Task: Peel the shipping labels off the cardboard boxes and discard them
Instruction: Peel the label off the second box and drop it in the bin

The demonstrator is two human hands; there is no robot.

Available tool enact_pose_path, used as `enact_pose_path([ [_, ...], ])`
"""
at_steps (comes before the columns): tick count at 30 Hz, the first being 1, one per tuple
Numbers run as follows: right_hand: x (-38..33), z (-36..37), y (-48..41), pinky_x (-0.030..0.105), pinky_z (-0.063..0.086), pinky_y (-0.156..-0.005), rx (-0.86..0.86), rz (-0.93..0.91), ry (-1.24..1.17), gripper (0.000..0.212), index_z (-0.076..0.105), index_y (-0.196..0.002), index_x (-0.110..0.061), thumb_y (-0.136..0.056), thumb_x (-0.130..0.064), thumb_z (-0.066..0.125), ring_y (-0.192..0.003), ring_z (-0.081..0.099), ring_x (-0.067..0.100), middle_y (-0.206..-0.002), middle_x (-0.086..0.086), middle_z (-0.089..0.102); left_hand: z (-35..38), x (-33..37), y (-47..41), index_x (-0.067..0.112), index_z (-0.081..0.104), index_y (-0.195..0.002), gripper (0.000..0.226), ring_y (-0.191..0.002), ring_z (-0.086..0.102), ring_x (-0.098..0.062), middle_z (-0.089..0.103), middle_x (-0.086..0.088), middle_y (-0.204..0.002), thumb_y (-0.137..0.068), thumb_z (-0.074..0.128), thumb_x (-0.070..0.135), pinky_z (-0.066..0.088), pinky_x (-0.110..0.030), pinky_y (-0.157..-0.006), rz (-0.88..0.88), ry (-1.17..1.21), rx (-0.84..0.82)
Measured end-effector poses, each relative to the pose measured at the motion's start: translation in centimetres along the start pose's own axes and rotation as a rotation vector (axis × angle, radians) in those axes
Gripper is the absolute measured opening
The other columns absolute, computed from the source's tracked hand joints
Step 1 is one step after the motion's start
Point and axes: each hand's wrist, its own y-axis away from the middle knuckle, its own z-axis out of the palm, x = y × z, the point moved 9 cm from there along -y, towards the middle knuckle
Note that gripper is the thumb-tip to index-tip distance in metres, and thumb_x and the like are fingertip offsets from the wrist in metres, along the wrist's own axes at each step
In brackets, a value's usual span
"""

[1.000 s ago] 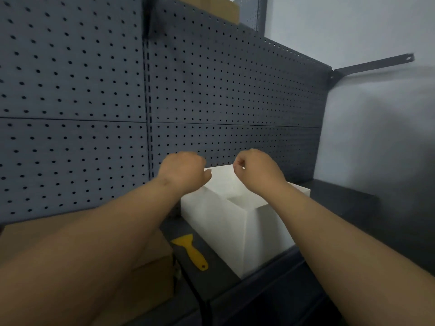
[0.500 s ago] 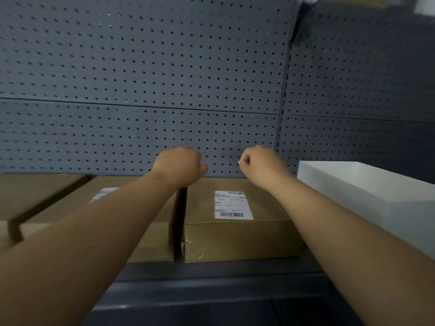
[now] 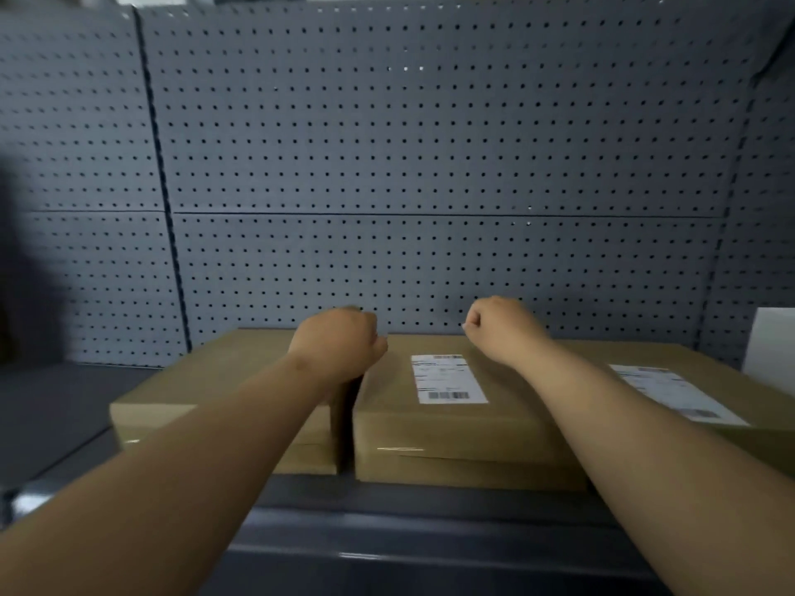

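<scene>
Three flat cardboard boxes lie side by side on a dark shelf. The middle box (image 3: 451, 428) carries a white shipping label (image 3: 447, 378) on its top. The right box (image 3: 765, 432) has a second label (image 3: 675, 393), partly cut by my right forearm. The left box (image 3: 223, 380) shows no label; my left arm covers much of it. My left hand (image 3: 337, 344) is a closed fist above the gap between the left and middle boxes. My right hand (image 3: 503, 326) is a closed fist over the middle box's far edge. Neither hand holds anything I can see.
A grey pegboard wall (image 3: 430, 165) stands right behind the boxes. The corner of a white box (image 3: 770, 350) shows at the right edge. The shelf's dark front lip (image 3: 430, 526) runs below the boxes. Bare shelf surface (image 3: 64, 406) lies to the left.
The view has swung left from the white box and yellow scraper to the row of cardboard boxes. Both fists have kept their closed pose in front of me.
</scene>
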Motion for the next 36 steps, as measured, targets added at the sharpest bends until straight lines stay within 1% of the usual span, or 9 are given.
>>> enact_pose_path([
  [2, -1.1, 0.8, 0.0, 0.027, 0.034, -0.057, 0.003, 0.031, 0.003, 0.046, 0.026, -0.05, -0.015, -0.092, -0.007, 0.043, -0.047, 0.029, 0.02, -0.057, 0.011, 0.036, 0.4, -1.5, 0.6, 0.015, 0.06, -0.098, 0.034, -0.08, 0.053, -0.021, 0.058, -0.005, -0.097, -0.094, 0.037, 0.039, 0.043, -0.032, -0.067, 0.036, 0.024, -0.011],
  [4, -1.4, 1.3, 0.3, 0.028, 0.035, -0.057, 0.01, 0.089, 0.017, 0.047, 0.026, -0.049, -0.016, -0.092, -0.007, 0.042, -0.053, 0.036, 0.021, -0.064, 0.009, 0.043, 0.6, -2.4, 1.0, 0.016, 0.06, -0.099, 0.033, -0.076, 0.047, -0.019, 0.054, -0.003, -0.093, -0.094, 0.038, 0.039, 0.039, -0.031, -0.066, 0.073, 0.061, -0.017],
  [6, -1.2, 1.7, 0.8, 0.032, 0.043, -0.059, -0.001, 0.151, 0.042, 0.043, 0.035, -0.052, -0.013, -0.094, -0.009, 0.042, -0.057, 0.043, 0.02, -0.072, 0.009, 0.054, 0.8, -2.8, 1.3, 0.017, 0.059, -0.096, 0.03, -0.075, 0.046, -0.018, 0.047, -0.001, -0.088, -0.094, 0.039, 0.038, 0.04, -0.031, -0.066, 0.105, 0.102, -0.03],
  [9, -0.7, 1.9, 1.6, 0.034, 0.054, -0.074, -0.026, 0.227, 0.069, 0.035, 0.046, -0.058, -0.01, -0.093, -0.011, 0.044, -0.073, 0.061, 0.025, -0.098, 0.011, 0.072, 1.3, -2.4, 1.7, 0.016, 0.055, -0.086, 0.025, -0.075, 0.05, -0.019, 0.05, -0.002, -0.089, -0.093, 0.041, 0.036, 0.041, -0.031, -0.064, 0.149, 0.15, -0.063],
  [13, 0.3, 2.3, 2.3, 0.037, 0.057, -0.082, -0.034, 0.283, 0.029, 0.033, 0.06, -0.066, 0.001, -0.092, -0.013, 0.047, -0.083, 0.068, 0.027, -0.116, 0.014, 0.07, 2.2, -0.8, 1.8, 0.014, 0.062, -0.104, 0.03, -0.083, 0.055, -0.02, 0.06, -0.006, -0.106, -0.093, 0.042, 0.034, 0.048, -0.032, -0.071, 0.22, 0.242, -0.128],
  [15, 0.7, 2.7, 2.4, 0.045, 0.054, -0.091, -0.054, 0.288, 0.002, 0.031, 0.07, -0.094, 0.007, -0.093, -0.015, 0.048, -0.099, 0.068, 0.032, -0.117, 0.017, 0.069, 2.9, 0.0, 1.9, 0.014, 0.062, -0.113, 0.034, -0.094, 0.057, -0.02, 0.06, -0.007, -0.114, -0.093, 0.042, 0.033, 0.049, -0.032, -0.078, 0.237, 0.295, -0.168],
  [18, 1.1, 3.2, 2.3, 0.046, 0.052, -0.094, -0.095, 0.287, -0.002, 0.033, 0.069, -0.107, 0.002, -0.095, -0.02, 0.049, -0.107, 0.065, 0.034, -0.118, 0.018, 0.068, 4.0, 1.2, 1.7, 0.012, 0.061, -0.119, 0.038, -0.104, 0.057, -0.021, 0.059, -0.008, -0.121, -0.095, 0.041, 0.033, 0.05, -0.036, -0.089, 0.247, 0.35, -0.225],
  [28, 1.2, 5.6, -0.5, 0.037, 0.047, -0.1, -0.219, 0.308, 0.024, 0.029, 0.069, -0.113, -0.008, -0.098, -0.021, 0.048, -0.112, 0.062, 0.026, -0.12, 0.009, 0.068, 6.1, 2.3, 1.1, 0.013, 0.059, -0.124, 0.04, -0.112, 0.056, -0.02, 0.061, -0.006, -0.126, -0.096, 0.043, 0.037, 0.046, -0.035, -0.098, 0.317, 0.352, -0.304],
  [36, 2.2, 7.0, -2.5, 0.029, 0.052, -0.081, -0.232, 0.305, 0.058, 0.028, 0.068, -0.11, 0.001, -0.094, -0.002, 0.045, -0.094, 0.065, 0.027, -0.108, 0.015, 0.07, 6.3, 1.9, 1.0, 0.023, 0.056, -0.129, 0.043, -0.117, 0.053, -0.015, 0.058, 0.002, -0.131, -0.093, 0.046, 0.045, 0.044, -0.034, -0.101, 0.311, 0.373, -0.335],
])
